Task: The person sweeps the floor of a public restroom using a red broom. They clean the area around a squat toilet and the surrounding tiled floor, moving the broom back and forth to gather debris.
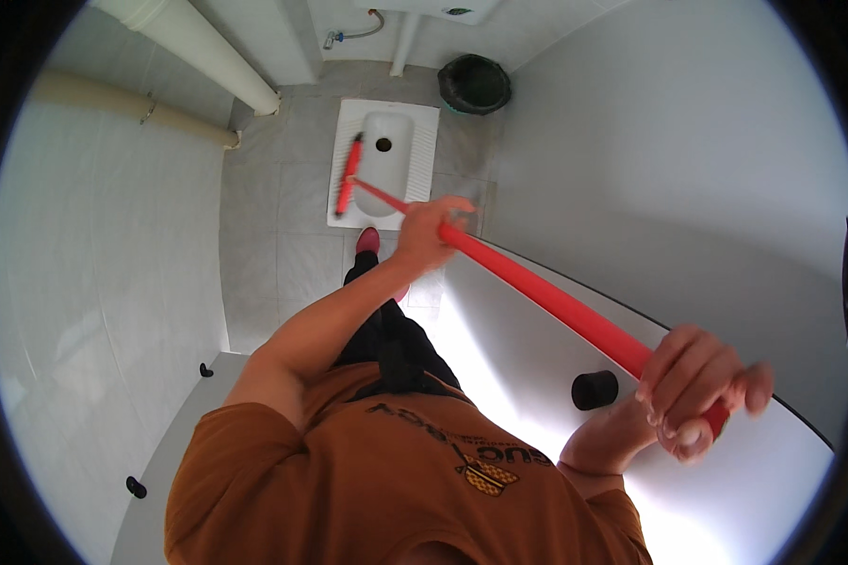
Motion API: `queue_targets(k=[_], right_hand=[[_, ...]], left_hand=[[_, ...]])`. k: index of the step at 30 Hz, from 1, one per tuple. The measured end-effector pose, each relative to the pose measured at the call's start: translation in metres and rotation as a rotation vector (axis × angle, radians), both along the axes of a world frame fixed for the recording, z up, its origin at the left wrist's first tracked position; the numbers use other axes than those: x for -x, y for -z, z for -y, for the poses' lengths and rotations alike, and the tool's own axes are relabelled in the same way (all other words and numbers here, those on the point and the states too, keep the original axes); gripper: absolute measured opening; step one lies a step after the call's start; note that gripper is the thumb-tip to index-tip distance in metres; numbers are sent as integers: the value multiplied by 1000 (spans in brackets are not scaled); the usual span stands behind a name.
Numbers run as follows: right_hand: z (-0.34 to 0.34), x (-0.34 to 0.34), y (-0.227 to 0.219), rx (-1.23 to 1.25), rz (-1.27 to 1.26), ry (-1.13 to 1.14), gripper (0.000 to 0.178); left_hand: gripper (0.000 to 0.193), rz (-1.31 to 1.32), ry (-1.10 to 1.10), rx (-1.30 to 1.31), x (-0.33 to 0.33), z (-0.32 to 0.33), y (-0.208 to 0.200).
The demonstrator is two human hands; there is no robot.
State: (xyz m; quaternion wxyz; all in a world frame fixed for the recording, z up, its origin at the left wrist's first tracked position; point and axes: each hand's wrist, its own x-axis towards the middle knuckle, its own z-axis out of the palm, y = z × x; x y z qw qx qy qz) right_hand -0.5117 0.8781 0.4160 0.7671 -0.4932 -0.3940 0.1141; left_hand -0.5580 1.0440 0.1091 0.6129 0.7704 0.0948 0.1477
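Standing on a grey tiled floor (254, 217) in a narrow washroom, between a pale glossy wall (57, 273) on the left and a smooth grey wall (669, 141) on the right. Facing a white squat toilet (422, 160) set into the tiles, and placing a pinkish-red shoe (368, 241) just beside its near edge. Looking down also on a black-lined bin (476, 85) beyond it to the right, and on a thick pale pipe (203, 47) slanting across the upper left.

Gripping a long red pole (546, 287) two-handed: curling the right hand (695, 386) about the upper end, and wrapping the left hand (428, 235) around the shaft farther down, over the toilet's near right corner as seen from above.

Running diagonally from the right hand, past the left, and pointing forward, leftward and down to a red bar-shaped head (349, 174). Lying, at that head, roughly crosswise to the pole and almost parallel to the toilet's left edge, over the ribbed strip there. Blurring too much to tell whether touching the strip.
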Motion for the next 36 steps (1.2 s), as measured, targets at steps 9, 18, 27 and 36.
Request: queue_targets(k=[9, 18, 27, 36], right_hand=[[-22, -7, 79, 334, -285, 187, 26], [-3, -52, 14, 155, 17, 223, 39], [-35, -56, 99, 464, -155, 341, 38], [-16, -59, 47, 414, 8, 497, 53]], left_hand=[[16, -141, -32, -135, 5, -90, 123], [18, -39, 206, -61, -96, -32, 2], [18, -185, 324, -306, -142, -134, 102], [27, -68, 761, -155, -180, -45, 90]])
